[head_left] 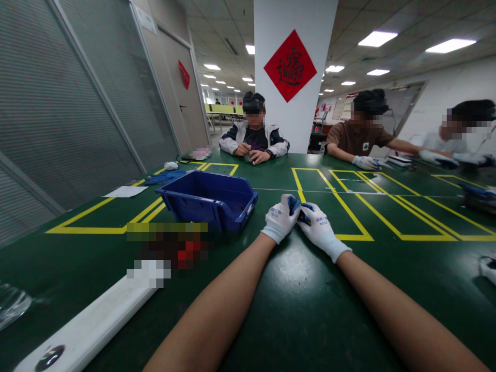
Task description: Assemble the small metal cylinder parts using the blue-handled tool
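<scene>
Both my hands wear white gloves with blue fingertips and rest together on the green table (294, 289). My left hand (279, 217) and my right hand (318, 227) are closed around a small dark object (303, 216) pinched between their fingers; I cannot make out what it is. A blue plastic bin (209, 199) stands just left of my left hand, its open side tilted toward me.
Yellow tape rectangles (349, 206) mark the table. A white bar (89, 325) lies at the near left. Three other people sit across the table, working with their own hands. A white pillar (294, 77) with a red sign stands behind.
</scene>
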Available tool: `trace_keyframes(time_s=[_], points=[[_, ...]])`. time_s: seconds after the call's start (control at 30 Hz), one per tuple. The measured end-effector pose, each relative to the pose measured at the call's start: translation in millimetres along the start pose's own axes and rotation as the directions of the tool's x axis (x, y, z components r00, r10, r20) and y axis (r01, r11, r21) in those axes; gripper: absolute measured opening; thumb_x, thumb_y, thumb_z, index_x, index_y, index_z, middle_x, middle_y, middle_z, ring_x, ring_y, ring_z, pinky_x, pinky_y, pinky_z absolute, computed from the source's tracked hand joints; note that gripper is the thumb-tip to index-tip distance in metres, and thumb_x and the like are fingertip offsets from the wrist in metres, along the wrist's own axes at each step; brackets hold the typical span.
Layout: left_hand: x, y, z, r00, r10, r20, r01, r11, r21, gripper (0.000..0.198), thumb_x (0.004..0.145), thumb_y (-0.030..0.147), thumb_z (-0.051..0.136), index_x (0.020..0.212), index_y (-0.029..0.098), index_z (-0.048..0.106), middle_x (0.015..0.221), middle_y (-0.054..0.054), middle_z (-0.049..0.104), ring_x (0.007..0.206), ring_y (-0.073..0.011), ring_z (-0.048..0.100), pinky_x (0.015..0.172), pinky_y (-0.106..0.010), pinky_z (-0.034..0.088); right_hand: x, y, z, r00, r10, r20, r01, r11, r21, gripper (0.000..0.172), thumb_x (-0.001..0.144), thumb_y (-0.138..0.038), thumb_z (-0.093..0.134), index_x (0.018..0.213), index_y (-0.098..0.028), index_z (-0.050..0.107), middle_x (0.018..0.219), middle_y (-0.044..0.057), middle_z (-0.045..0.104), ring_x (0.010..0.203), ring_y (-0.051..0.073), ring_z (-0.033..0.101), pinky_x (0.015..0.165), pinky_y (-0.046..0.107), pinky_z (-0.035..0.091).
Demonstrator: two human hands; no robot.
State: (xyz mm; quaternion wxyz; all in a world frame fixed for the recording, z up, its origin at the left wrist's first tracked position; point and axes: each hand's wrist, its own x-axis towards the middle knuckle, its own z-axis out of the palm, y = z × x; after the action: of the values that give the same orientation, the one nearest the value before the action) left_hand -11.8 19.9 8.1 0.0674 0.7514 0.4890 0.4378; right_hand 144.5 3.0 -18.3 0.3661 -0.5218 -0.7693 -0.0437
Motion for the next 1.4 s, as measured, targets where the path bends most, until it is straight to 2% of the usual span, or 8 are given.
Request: trace_keyframes(time_s=[0.33,0.5,0.6,0.8,1.13,1.4], points=[[-4.3,2.5,-4.9,0.999,0.030,0.030,-0.030,0.999,0.012,0.031,0.085,0.051,0.046,0.100,0.023,0.047,0.087,-0.001,0.066,0.080,-0.0179,0.064,0.068,-0.026,0.045,1.2,-0.4,0.4,1.000,0.018,-0.019,-0.017,0.999,0.031,0.039,0.074,-0.028,0.061,0.113,-0.022,0.059,0.122,0.009,0.052,0.108,0.025,0.053,0.094,0.042,0.045],[-1.3,0.0,-6.2,1.000,-0.021,0.016,0.022,0.999,-0.023,0.030,0.085,0.052,0.047,0.092,0.023,0.049,0.081,0.000,0.064,0.076,-0.0163,0.063,0.067,-0.025,0.044,4.0,-1.6,-7.2,0.977,0.065,-0.201,-0.052,0.997,0.065,0.042,0.078,-0.029,0.058,0.119,-0.020,0.056,0.113,0.009,0.056,0.103,0.023,0.055,0.093,0.039,0.045],[0.4,-2.9,-6.0,0.998,-0.066,0.021,0.066,0.998,-0.018,0.031,0.084,0.053,0.047,0.089,0.023,0.050,0.078,0.000,0.063,0.075,-0.0161,0.062,0.066,-0.025,0.043,4.1,-5.0,-12.5,0.959,0.017,-0.283,-0.016,1.000,0.006,0.046,0.080,-0.029,0.057,0.124,-0.021,0.052,0.118,0.011,0.054,0.108,0.024,0.052,0.094,0.041,0.044],[-0.6,-6.3,-5.2,0.998,-0.044,0.054,0.045,0.999,-0.008,0.028,0.083,0.050,0.049,0.085,0.023,0.051,0.077,0.000,0.063,0.074,-0.0163,0.062,0.062,-0.025,0.041,0.7,-13.5,-11.1,0.967,-0.153,-0.201,0.132,0.985,-0.114,0.055,0.081,-0.028,0.055,0.133,-0.021,0.042,0.122,0.011,0.054,0.111,0.027,0.050,0.090,0.043,0.043],[-2.5,-6.2,-5.1,0.998,0.031,0.050,-0.030,1.000,-0.008,0.025,0.083,0.048,0.048,0.082,0.023,0.049,0.072,0.000,0.060,0.068,-0.0152,0.059,0.058,-0.024,0.039,1.1,-12.6,-9.2,0.983,-0.110,-0.144,0.098,0.991,-0.089,0.056,0.079,-0.026,0.056,0.133,-0.019,0.042,0.118,0.012,0.054,0.107,0.026,0.051,0.088,0.042,0.044],[-1.2,-7.1,-7.7,0.997,0.035,0.075,-0.031,0.998,-0.053,0.025,0.081,0.047,0.050,0.080,0.022,0.048,0.071,0.000,0.058,0.066,-0.0147,0.058,0.060,-0.025,0.040,0.5,-9.7,-9.1,0.984,-0.122,-0.131,0.120,0.992,-0.024,0.055,0.078,-0.025,0.056,0.132,-0.021,0.043,0.116,0.011,0.054,0.105,0.026,0.052,0.089,0.042,0.045]])
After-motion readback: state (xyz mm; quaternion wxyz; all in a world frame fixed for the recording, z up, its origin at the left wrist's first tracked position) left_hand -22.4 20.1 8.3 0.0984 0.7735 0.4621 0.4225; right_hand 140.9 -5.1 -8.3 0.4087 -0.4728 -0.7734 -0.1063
